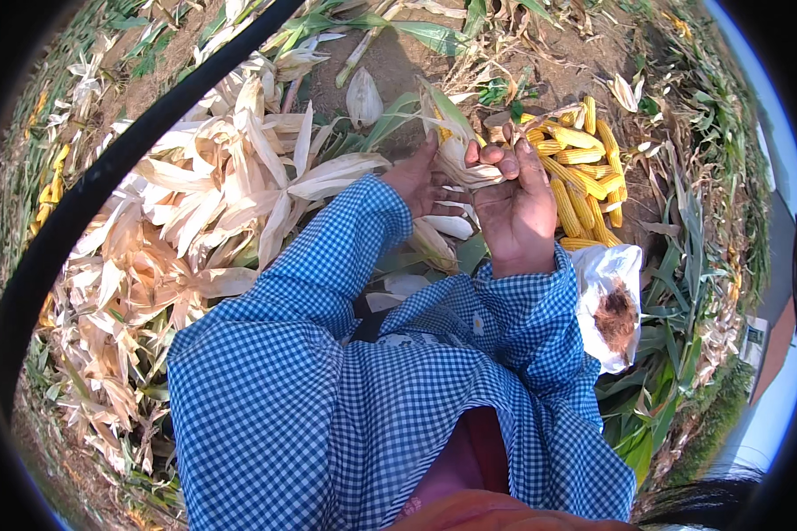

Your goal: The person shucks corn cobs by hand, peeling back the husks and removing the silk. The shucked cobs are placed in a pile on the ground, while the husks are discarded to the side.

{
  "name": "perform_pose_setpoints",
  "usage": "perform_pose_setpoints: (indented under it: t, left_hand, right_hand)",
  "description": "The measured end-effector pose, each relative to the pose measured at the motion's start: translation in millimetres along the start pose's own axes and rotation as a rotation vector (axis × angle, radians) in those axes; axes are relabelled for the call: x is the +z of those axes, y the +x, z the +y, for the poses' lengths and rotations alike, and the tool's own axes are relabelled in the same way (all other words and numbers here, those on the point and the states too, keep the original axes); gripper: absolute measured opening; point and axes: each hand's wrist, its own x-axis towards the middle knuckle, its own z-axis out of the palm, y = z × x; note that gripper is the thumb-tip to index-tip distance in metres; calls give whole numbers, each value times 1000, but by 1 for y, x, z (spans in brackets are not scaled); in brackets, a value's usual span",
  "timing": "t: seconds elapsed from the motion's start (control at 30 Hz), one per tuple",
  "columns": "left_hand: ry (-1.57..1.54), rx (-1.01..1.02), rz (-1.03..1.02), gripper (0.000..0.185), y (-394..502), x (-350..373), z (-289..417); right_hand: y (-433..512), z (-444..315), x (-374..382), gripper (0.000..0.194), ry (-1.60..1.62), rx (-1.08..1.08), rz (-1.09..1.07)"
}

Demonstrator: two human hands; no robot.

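A partly husked corn ear [456, 149] is in front of me, with yellow kernels showing between pale and green husk leaves. My right hand [519, 209] has its palm turned up and its fingers curled on the husk at the ear's lower side. Close by on the left is my left hand [420, 179], thumb up beside the husk and fingers spread below the ear; whether it touches the husk is hard to see. Just past my right hand lies a pile of husked yellow corn ears [581, 176]. Beneath my hands, another ear in its husk [434, 247] rests among leaves.
A large heap of dry corn husks [206, 199] spreads on the left. A white plastic bag [591, 272] with brown corn silk [616, 318] on it lies at the right. One husk-covered ear [364, 98] sits on bare soil ahead. A dark strap or cable [119, 152] crosses the upper left.
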Motion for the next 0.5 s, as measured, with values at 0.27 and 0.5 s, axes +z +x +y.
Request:
perform_pose_setpoints:
  t: [0.27, 0.5]
  left_hand:
    - [-348, 304, 338, 61, 29, -39, 10]
    - [534, 595, 654, 81, 29, -67, 30]
  right_hand:
    - [9, -12, -31, 30, -701, -188, 92]
    - [32, -27, -22, 29, -1290, -374, -168]
